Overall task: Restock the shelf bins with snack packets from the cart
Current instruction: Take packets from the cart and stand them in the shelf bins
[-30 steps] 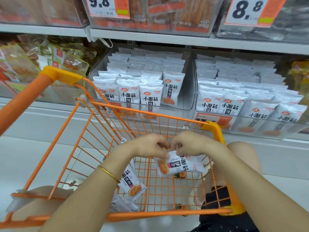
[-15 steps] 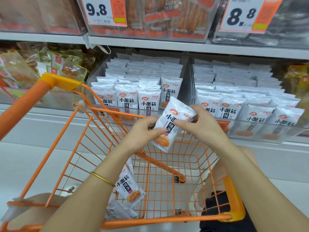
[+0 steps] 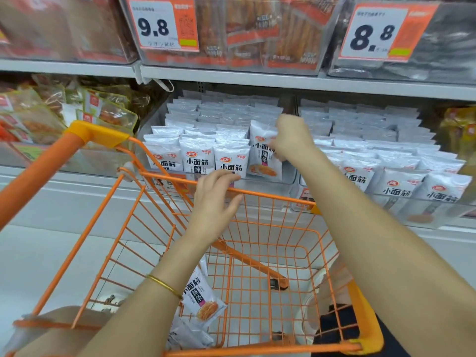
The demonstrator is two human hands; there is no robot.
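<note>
My right hand (image 3: pixel 291 137) reaches into the clear middle shelf bin (image 3: pixel 288 180) and pinches a white snack packet (image 3: pixel 262 157) standing upright at the bin's front right. My left hand (image 3: pixel 215 199) hovers with loose fingers over the far rim of the orange cart (image 3: pixel 260 194) and holds nothing. At the near left of the cart's wire bottom lies another white packet (image 3: pixel 202 298), with more packets (image 3: pixel 188 336) under my left forearm.
A second clear bin (image 3: pixel 438 215) of the same white packets stands to the right. Brownish snack packs (image 3: pixel 103 112) fill the bin at left. Price tags 9.8 (image 3: pixel 162 24) and 8.8 (image 3: pixel 373 34) hang on the upper shelf bins. Pale floor lies below.
The packet went from both hands above the cart up into the middle bin. My left hand has let go and dropped back toward the cart rim.
</note>
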